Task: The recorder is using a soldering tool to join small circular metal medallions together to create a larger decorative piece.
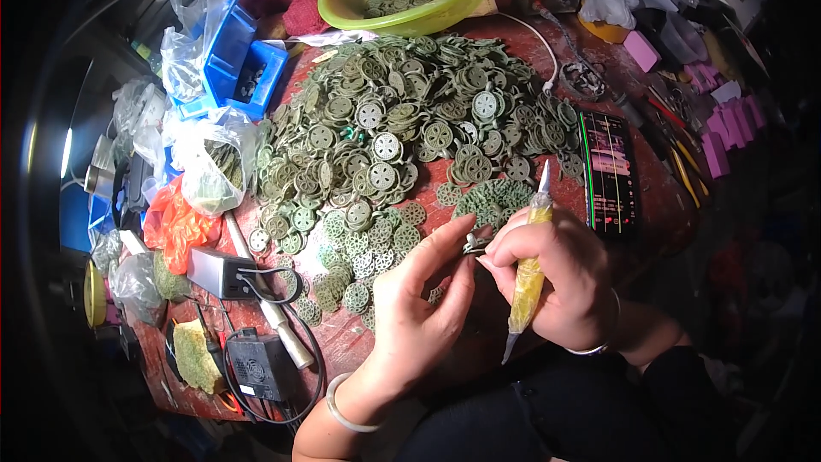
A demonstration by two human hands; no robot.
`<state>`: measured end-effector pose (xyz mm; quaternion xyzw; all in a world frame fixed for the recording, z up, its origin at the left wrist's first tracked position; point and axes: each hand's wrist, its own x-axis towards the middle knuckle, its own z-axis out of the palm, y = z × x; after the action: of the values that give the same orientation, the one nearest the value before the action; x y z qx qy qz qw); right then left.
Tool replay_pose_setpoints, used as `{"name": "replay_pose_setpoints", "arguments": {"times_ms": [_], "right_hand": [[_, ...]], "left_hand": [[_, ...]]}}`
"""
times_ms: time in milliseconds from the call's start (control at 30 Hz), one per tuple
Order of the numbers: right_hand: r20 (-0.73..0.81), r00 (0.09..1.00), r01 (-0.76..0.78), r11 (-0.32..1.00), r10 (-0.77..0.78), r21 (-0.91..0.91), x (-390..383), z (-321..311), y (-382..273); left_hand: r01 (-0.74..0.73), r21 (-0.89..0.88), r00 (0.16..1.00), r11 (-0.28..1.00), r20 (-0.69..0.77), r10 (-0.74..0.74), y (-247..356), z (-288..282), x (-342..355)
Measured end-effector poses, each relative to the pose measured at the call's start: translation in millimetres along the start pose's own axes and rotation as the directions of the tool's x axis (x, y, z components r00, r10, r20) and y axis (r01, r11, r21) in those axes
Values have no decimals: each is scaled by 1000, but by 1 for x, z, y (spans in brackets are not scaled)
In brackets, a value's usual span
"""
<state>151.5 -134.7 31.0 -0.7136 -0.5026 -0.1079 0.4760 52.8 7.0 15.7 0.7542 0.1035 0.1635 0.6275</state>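
My left hand (419, 295) pinches a small round greenish piece (475, 244) between thumb and fingertips; only part of it shows. My right hand (560, 269) is closed around a pen-like tool (528, 278) with a yellow wrapped grip and pointed ends. Its thumb and fingertips also reach the small piece, beside my left fingertips. Just beyond both hands spreads a large heap of round green medallions (385, 145) with cut-out patterns. Flatter openwork discs (368, 248) lie at its near side, and a cluster of them (494, 198) sits behind my fingertips.
A yellow-green bowl (410, 21) holding more medallions stands at the far side. To the right lies a phone (611, 173), with pliers (684, 162) past it. Blue bins (256, 77), plastic bags (214, 167), a black box with a fan grille (261, 365) and cables are at left.
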Motion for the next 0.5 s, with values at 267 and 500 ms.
{"name": "replay_pose_setpoints", "arguments": {"times_ms": [267, 500], "right_hand": [[27, 993, -116, 991, 114, 71, -3, -4, -2], [191, 874, -485, 776, 447, 403, -2, -9, 4]], "left_hand": [[338, -361, 939, 869, 189, -287, 1, -4, 0], [458, -468, 888, 756, 285, -361, 2, -7, 4]]}}
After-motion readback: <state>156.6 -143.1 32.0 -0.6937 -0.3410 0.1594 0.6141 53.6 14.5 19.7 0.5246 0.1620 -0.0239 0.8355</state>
